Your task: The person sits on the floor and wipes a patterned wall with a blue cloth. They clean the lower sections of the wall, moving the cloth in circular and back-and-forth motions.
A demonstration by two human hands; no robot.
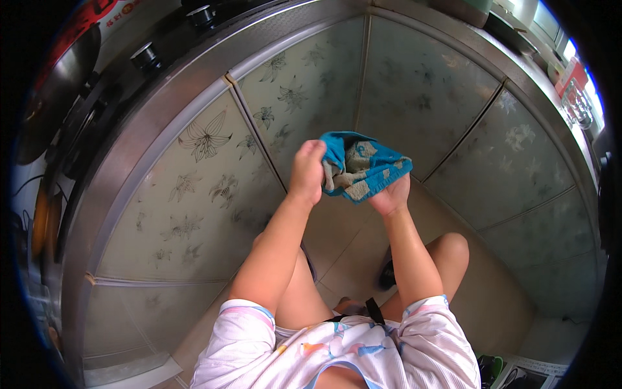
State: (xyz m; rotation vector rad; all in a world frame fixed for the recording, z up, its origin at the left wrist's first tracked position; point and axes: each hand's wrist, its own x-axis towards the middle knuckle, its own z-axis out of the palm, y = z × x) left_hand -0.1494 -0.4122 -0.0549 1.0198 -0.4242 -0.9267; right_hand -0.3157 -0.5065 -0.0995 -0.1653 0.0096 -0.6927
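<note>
By the left hand (307, 172), fingers closed on it, and the right hand (394, 194), fingers too hidden to tell, the blue cloth (378, 176) is held near the far cupboard doors (414, 84), maybe being opened, so both edges must be gripped

Upper garment: white ribbed shirt (424, 353) with printed shapes in orange, yellow and blue across the front. Neckline (315, 378): rounded, with blue edging. Sleeves (243, 334): short, ending above the elbow, with pink and blue edging at the hem. Waist: black strap (374, 310). Footwear: dark shoe (387, 275). Left hand (308, 172) and right hand (394, 196): bare. Forearms (275, 249) and knees (452, 251): bare.
</note>
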